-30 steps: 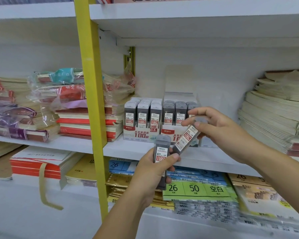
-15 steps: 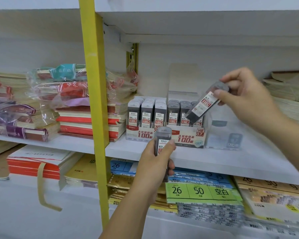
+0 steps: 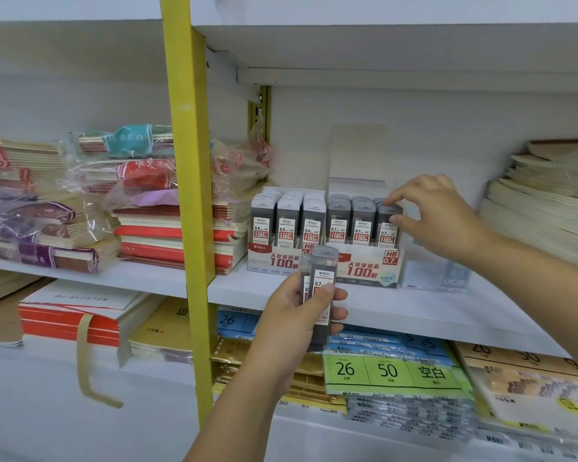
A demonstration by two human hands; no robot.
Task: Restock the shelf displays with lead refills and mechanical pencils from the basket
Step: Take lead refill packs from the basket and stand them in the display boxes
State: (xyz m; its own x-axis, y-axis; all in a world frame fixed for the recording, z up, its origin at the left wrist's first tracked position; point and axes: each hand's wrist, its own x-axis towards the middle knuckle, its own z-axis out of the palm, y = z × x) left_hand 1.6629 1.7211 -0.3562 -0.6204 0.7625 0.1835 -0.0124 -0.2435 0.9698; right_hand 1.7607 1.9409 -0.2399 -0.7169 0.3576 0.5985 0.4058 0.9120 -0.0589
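Right hand (image 3: 437, 215) pinches a 0.7 refill case (image 3: 387, 231) into the centre-right display box (image 3: 367, 269), left hand (image 3: 297, 318) grips spare cases (image 3: 323, 278) — skewed entry could topple neighbours.

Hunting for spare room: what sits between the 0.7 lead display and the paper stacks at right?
Head view: a clear plastic box on the shelf, beside the 0.7 lead display, short of the paper stacks.

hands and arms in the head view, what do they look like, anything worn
Left hand and right hand are bare: no gloves, rings, watch or bracelet visible. No sleeve shows up to the frame edge. Nails look short, unpainted.
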